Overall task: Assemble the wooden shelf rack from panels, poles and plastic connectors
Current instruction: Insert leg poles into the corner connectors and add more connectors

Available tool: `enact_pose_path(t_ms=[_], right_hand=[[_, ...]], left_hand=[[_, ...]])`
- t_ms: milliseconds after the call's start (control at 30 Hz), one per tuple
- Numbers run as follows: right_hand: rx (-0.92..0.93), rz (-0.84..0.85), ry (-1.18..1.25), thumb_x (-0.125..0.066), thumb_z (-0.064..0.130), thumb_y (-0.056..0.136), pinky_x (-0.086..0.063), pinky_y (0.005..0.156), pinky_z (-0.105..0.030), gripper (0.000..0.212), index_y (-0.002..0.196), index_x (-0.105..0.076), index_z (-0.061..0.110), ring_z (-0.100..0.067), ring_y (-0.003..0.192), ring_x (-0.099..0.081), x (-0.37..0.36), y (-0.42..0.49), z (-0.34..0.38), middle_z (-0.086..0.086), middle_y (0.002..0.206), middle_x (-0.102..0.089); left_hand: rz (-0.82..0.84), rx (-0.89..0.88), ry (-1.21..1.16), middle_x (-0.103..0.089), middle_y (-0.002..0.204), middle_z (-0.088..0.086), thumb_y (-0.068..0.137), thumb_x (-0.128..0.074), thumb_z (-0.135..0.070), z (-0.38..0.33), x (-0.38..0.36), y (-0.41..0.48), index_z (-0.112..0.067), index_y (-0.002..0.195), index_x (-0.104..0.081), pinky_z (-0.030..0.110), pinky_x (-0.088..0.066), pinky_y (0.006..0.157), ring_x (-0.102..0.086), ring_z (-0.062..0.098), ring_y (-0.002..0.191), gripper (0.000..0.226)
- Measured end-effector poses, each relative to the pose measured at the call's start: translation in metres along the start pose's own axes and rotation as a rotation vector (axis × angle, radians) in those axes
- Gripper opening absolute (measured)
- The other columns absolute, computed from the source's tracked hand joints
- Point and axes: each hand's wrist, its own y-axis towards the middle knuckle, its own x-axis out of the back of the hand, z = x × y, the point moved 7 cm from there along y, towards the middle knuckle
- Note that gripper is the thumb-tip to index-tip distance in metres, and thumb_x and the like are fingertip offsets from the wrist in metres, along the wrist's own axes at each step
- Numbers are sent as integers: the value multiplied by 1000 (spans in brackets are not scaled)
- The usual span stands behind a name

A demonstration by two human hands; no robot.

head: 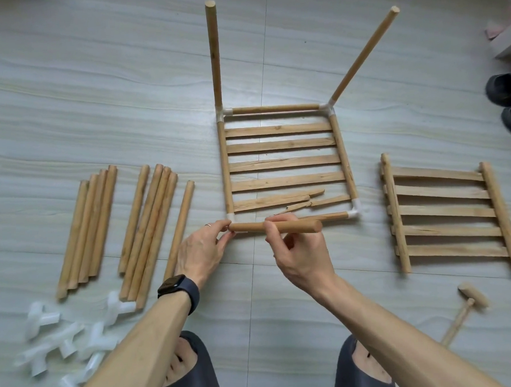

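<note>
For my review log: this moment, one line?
left hand: pinches round wooden pole end | right hand: grips its middle | slatted wooden frame: two uprights

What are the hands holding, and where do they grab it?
A wooden pole. The right hand pinches it near its middle; the left hand pinches its left end, beside the near-left corner of the panel.

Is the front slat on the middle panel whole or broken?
Broken: the slat is snapped mid-length, its splintered pieces lying askew.
</note>
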Motion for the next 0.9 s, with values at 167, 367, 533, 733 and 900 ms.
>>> enact_pose_path(t_ms=[167,367,533,733,900], right_hand=[[319,230,-453,-46,52,101,-47,59,-36,32,91,-60,25,-26,76,-65,-31,25,53,5,86,-68],[227,391,-469,-45,50,104,-41,63,-41,34,87,-41,21,-37,80,-59,-55,44,60,-8,84,-64],[212,376,-469,-41,56,102,-40,63,-38,37,95,-52,21,-33,84,-61,-57,41,48,-1,90,-64],[-167,479,-601,-47,57,99,-40,111,-47,70,156,-30,21,-28,141,-39,-46,23,-53,-6,156,-41],[-236,636,-827,-44,40,101,-21,122,-52,77,162,-5,14,-32,155,0,-43,10,-96,-6,171,-1]], left_hand=[[-13,-77,99,-71,82,4,96,-65,-36,-8,7,3,-21,101,-73,30,-36,56,-67,32,77,17],[62,-36,172,-65,77,5,99,-56,-39,-5,7,7,-16,92,-65,32,-31,54,-64,34,78,26],[112,39,41,-67,98,-13,99,-56,-33,-1,36,9,-32,109,-68,34,-50,75,-65,16,89,16],[15,55,-440,-74,91,-17,92,-46,-67,-41,119,6,-32,97,-74,22,-50,79,-67,-2,91,45],[112,-95,-426,-74,94,-24,91,-38,-75,-98,137,-2,-34,88,-79,17,-46,81,-65,-5,99,58]])
